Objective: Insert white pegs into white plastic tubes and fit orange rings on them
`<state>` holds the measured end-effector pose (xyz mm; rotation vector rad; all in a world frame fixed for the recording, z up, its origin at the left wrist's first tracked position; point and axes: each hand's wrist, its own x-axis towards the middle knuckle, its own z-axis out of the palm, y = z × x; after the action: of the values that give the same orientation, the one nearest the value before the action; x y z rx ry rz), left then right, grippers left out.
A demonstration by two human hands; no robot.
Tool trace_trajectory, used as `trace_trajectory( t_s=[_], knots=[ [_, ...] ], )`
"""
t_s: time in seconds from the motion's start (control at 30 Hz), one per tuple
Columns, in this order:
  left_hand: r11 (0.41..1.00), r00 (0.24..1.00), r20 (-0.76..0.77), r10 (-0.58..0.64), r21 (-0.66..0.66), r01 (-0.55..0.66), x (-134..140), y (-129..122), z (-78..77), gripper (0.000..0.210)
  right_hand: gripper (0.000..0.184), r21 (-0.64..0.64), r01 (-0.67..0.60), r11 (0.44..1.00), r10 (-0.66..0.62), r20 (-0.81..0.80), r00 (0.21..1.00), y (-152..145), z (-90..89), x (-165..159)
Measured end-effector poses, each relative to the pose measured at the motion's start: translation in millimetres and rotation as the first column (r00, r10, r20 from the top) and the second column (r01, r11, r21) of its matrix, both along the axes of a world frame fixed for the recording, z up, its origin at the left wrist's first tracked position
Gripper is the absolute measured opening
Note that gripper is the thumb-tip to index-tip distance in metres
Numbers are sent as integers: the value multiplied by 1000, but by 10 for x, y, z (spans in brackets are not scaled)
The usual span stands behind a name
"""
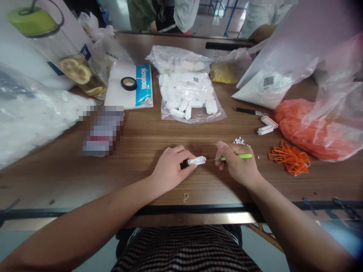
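Note:
My left hand [173, 166] is closed on a small white plastic connector housing [197, 160] with rows of tiny holes, held low over the table. A dark piece [184, 164] shows at its left end, partly under my fingers. Between the thumb and fingers of my right hand [236, 162] is a thin-tipped tool with a bright green handle [244, 156]. Its metal shaft points left and reaches the connector's right end; whether the tip is inside cannot be made out. Just behind my right hand lies a pile of tiny white pieces [238, 140].
Orange plastic frames [290, 158] lie right, before a bag of orange parts [317, 128]. Behind them are two white housings [266, 126] and black tweezers [249, 111]. A bag of white parts [188, 90] lies mid-back. Left are a notebook [113, 94], tape [129, 83] and bottle [70, 56].

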<state>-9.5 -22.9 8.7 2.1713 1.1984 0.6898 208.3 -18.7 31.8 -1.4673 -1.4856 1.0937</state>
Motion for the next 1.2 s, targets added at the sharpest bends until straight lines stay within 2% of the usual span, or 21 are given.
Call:
trace_trajectory(
  t_s=[0.2,0.3,0.37,0.43,0.5,0.53,0.63,0.73,0.87,0.97,1.2],
  knots=[
    [1000,1000,16,1,10,-1,-2,4,-7,9,49,32,-36,999,33,91,995,-31,19,-18],
    [1000,1000,13,14,-3,-14,6,5,-2,9,47,122,-98,988,77,168,983,-49,38,-46],
    [1000,1000,11,23,-13,-23,10,2,-5,9,46,225,-196,954,129,278,952,-55,71,-78],
    [999,1000,6,27,-18,-27,12,-3,-13,10,45,307,-319,897,179,408,895,-59,110,-111],
    [999,1000,1,28,-21,-28,9,-6,-21,9,44,339,-399,852,208,481,852,-64,135,-127],
    [999,1000,1,27,-21,-27,7,-7,-23,9,43,345,-402,848,208,481,851,-68,138,-126],
    [1000,1000,15,17,-14,-17,-2,-5,-19,10,43,319,-303,898,175,374,911,-81,113,-80],
    [1000,1000,18,9,-6,-9,-5,-3,-6,9,44,235,-128,964,82,198,977,-75,78,-6],
    [1000,1000,2,5,-14,-5,1,0,12,8,48,80,46,996,-48,23,999,-23,50,49],
    [1000,1000,-7,1,-22,-1,1,4,17,8,50,10,81,997,-81,-30,996,14,34,36],
    [1000,1000,-26,-4,-21,4,-2,6,13,9,52,-14,72,997,-72,-51,996,27,6,-6]
  ],
)
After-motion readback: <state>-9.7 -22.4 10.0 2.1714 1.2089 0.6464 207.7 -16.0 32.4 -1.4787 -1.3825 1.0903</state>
